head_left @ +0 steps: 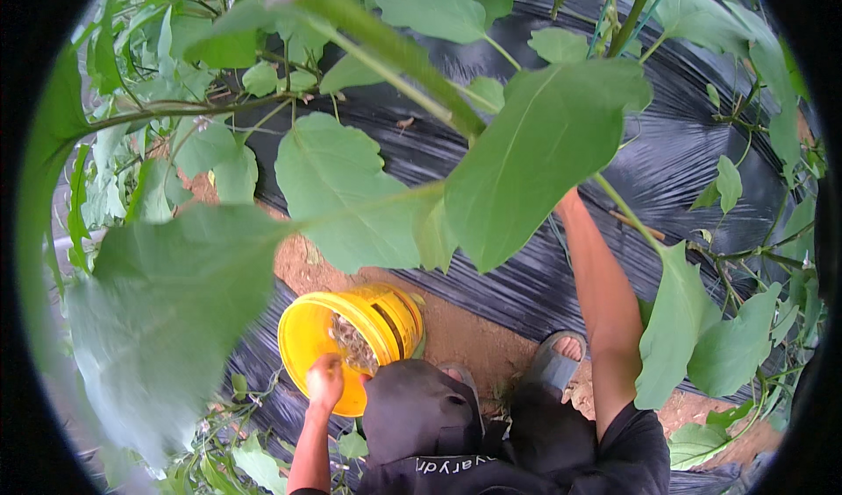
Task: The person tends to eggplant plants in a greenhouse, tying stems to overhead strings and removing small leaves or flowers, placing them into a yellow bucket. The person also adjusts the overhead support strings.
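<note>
A yellow plastic bucket [395, 311] leans by my knee, its mouth tilted up and to the left. Inside lies a heap of grey-brown dry, shredded-looking material [352, 342]. My left hand [326, 380] is at the bucket's mouth with its fingers curled; whether anything is in them cannot be made out. My right arm reaches forward over the black plastic mulch film [506, 298]. A large green leaf [539, 159], which looks like eggplant, covers my right hand, so what it touches is hidden.
Leafy stems crowd both sides, and a thick green stem [401, 54] crosses close to the camera. A big blurred leaf [171, 311] fills the left. Bare brown soil [460, 324] runs between the film-covered beds. My sandalled foot [559, 358] stands there. Thin green strings [648, 11] hang at top right.
</note>
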A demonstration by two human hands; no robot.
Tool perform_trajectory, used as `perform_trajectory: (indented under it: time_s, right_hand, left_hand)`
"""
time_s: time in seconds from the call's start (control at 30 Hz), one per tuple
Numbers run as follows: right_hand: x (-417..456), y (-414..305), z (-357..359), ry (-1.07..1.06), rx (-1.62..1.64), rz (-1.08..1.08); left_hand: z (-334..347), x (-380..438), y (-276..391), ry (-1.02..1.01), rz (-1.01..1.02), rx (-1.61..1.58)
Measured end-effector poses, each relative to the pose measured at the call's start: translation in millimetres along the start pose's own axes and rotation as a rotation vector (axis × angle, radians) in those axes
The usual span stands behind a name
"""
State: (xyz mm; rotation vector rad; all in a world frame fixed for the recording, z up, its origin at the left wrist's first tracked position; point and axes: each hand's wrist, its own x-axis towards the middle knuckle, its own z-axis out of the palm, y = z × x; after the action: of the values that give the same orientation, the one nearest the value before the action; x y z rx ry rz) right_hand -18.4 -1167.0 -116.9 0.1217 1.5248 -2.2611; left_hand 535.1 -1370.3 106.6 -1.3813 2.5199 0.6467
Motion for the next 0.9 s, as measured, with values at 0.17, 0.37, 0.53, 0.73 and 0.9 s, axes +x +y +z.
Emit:
perform_trajectory:
  time_s: [0.17, 0.37, 0.53, 0.73, 0.9]
  right_hand:
    - [-3, -8, -1, 0.004, -0.264, 0.043]
    - [-14, -30, 13, 0.011, -0.227, 0.063]
    - [-18, -30, 12, -0.012, -0.244, -0.05]
    - [-11, -19, 0, 0.013, -0.167, 0.099]
    - [-4, -11, -9, -0.001, -0.189, 0.056]
  left_hand:
    - [56, 24, -20, -0.356, 0.281, 0.464]
    - [53, 41, 10, -0.53, -0.075, 0.618]
    - [24, 14, -6, -0.516, 0.036, 0.546]
    - [2, 19, -4, -0.575, 0.226, 0.414]
    - [-42, 53, -3, -0.203, 0.198, -0.101]
